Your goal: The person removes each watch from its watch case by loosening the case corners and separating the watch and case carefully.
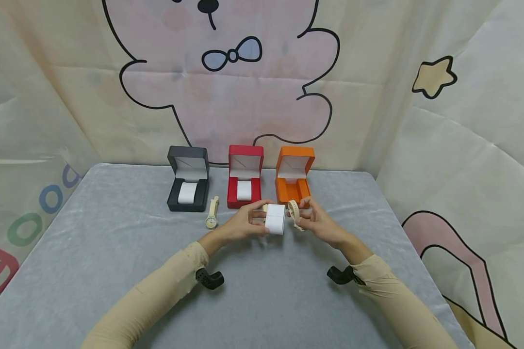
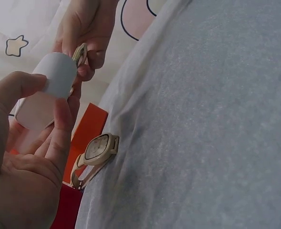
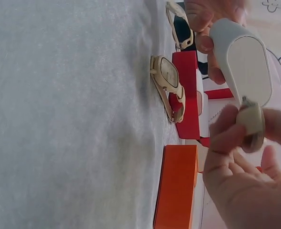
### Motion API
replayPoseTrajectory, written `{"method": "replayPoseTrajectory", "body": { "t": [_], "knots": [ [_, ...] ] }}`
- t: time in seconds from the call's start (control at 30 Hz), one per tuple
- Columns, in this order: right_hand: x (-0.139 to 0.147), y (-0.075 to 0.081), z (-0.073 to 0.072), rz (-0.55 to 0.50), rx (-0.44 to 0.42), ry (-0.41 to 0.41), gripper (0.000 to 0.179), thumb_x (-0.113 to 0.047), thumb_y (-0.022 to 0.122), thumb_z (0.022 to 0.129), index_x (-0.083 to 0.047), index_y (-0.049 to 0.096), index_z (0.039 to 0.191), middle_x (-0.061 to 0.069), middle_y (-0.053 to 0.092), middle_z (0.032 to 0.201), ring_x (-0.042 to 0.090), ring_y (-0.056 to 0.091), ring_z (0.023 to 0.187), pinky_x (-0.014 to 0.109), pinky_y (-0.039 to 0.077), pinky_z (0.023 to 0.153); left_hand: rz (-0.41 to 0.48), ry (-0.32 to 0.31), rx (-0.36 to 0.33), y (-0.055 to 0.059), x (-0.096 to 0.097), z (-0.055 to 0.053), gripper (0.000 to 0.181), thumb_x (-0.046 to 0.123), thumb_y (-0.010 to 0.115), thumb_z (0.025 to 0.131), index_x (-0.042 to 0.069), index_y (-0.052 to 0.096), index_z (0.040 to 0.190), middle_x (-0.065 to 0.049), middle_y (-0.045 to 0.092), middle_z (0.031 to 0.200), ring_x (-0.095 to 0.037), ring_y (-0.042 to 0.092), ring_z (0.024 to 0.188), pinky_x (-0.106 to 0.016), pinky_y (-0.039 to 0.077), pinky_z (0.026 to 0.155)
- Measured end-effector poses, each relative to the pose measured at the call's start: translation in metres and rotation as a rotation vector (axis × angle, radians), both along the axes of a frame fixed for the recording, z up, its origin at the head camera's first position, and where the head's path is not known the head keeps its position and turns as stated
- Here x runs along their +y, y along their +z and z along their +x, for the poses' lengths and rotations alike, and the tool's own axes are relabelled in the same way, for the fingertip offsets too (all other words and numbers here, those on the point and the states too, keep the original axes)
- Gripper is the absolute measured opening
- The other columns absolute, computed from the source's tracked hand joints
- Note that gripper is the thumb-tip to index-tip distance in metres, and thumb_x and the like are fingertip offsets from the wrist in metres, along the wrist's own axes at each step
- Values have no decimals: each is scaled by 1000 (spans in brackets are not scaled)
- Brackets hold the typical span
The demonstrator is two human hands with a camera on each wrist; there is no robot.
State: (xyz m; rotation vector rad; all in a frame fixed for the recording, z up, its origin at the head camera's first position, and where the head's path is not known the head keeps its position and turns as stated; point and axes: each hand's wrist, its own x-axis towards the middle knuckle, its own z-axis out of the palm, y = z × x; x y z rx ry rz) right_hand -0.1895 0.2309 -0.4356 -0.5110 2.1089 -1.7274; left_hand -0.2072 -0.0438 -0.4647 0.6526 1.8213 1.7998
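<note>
My left hand (image 1: 243,222) grips a white watch cushion (image 1: 275,220) between thumb and fingers, above the table in front of the orange box. Just to the right, my right hand (image 1: 319,224) pinches a cream watch (image 1: 294,213) by its curved band, close to the cushion's end. Its dial is not plainly visible. In the right wrist view that watch (image 3: 251,123) overlaps the cushion's flat end (image 3: 249,67). A second cream watch (image 2: 98,149) stands on the table behind the hands, mostly hidden in the head view. Another cream watch (image 1: 212,213) lies left of my left hand.
Three watch boxes stand open along the back of the grey-clothed table (image 1: 113,252). The black box (image 1: 187,206) and red box (image 1: 243,201) each hold a white cushion. No cushion shows in the orange box (image 1: 293,190). A printed curtain (image 1: 367,97) hangs behind.
</note>
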Motion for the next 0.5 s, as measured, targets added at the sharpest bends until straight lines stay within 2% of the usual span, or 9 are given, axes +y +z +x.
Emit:
{"method": "replayPoseTrajectory", "body": {
  "t": [0.07, 0.13, 0.23, 0.33, 0.5],
  "knots": [
    [0, 0, 0, 3, 18, -24, 26, 6, 53, 100, 11, 33, 116, 25, 61, 112, 6, 62, 88, 21, 53, 72, 0, 6, -7, 0, -1, 0, 76, -1, 69, 89, 15, 37, 155, -23, 55, 137, -17, 69, 93, -28, 59, 78],
    [0, 0, 0, 19, 32, -38, 25, 4, 54, 100, 14, 41, 118, 24, 61, 114, 6, 62, 91, 22, 54, 74, -1, 8, -9, 1, -1, 0, 76, -1, 69, 89, 15, 36, 155, -23, 55, 138, -17, 69, 93, -28, 59, 79],
    [1, -1, 0, 44, 45, -39, 36, -1, 56, 101, 11, 48, 134, 33, 54, 136, 10, 63, 105, 23, 55, 81, 1, 12, -9, 0, -2, -1, 75, -1, 69, 90, 14, 37, 155, -23, 54, 139, -17, 69, 94, -28, 58, 79],
    [3, -1, -1, 71, 60, -38, 47, -4, 57, 101, 6, 45, 146, 34, 45, 149, 21, 60, 118, 22, 55, 87, 10, 19, -3, 0, -2, -2, 75, -2, 68, 90, 13, 36, 156, -24, 55, 138, -16, 70, 92, -28, 59, 78],
    [5, -2, -2, 81, 92, -36, 56, -2, 59, 100, 4, 40, 152, 31, 40, 155, 42, 48, 132, 17, 53, 90, 38, 39, 21, -2, -1, -4, 75, -7, 68, 89, 7, 36, 155, -30, 57, 135, -13, 71, 87, -27, 60, 76]
  ]
}}
